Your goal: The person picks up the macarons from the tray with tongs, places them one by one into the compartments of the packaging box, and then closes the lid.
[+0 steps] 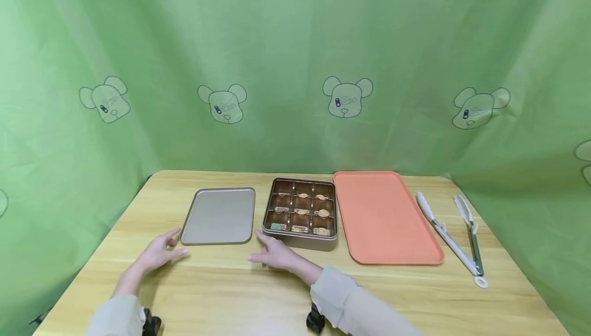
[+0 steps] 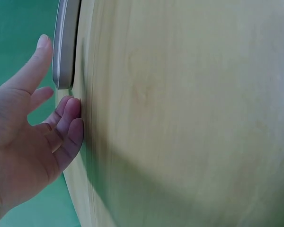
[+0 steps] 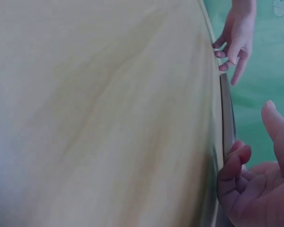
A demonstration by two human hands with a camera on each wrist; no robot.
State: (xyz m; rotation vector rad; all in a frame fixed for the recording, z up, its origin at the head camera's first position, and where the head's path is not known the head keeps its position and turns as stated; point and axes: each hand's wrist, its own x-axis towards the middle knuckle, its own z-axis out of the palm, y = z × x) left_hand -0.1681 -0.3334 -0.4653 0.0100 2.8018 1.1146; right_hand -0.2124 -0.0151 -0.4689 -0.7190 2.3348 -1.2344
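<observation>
A flat grey rounded-square tin lid (image 1: pixel 219 216) lies on the wooden table in the head view. My left hand (image 1: pixel 158 252) is at its front left corner, thumb and fingers spread apart around the corner. In the left wrist view the left hand (image 2: pixel 33 127) has nothing in its fingers, close by the lid's edge (image 2: pixel 66 45). At the lid's front right corner, my right hand (image 1: pixel 279 255) has its fingers loosely bent, between the lid and a square tin (image 1: pixel 314 242). Whether either hand touches the lid cannot be told. The tin has a brown insert with several compartments holding small tan or patterned pieces.
Right of the tin lies an orange-pink tray (image 1: pixel 387 218). Two pairs of tongs, one with white tips (image 1: pixel 450 241) and one darker (image 1: pixel 473 243), lie on the table's right side. A green curtain (image 1: pixel 286 136) hangs behind and at both sides.
</observation>
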